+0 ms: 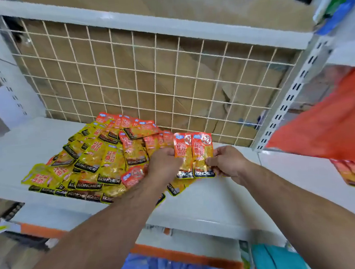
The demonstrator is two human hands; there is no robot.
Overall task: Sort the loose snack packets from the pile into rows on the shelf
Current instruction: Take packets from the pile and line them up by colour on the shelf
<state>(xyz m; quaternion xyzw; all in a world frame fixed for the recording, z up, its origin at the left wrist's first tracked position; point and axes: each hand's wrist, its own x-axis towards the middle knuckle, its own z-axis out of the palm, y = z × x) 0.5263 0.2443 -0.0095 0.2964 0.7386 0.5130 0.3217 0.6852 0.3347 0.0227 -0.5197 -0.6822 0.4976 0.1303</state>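
Two red-topped packets point(202, 147) sit side by side at frame centre. The left hand point(164, 163) has its fingers curled round one, and the right hand point(227, 162) pinches the other's edge. Most of the pile point(93, 160) at centre left lies unsorted on the shelf point(282, 179), so the rows look barely begun.

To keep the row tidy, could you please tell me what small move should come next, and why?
Probably lay both down on the bare shelf right of the pile. The left hand grips the left packet and the right hand pinches the right packet side by side, upright, edges meeting, so they look ready to start a row.
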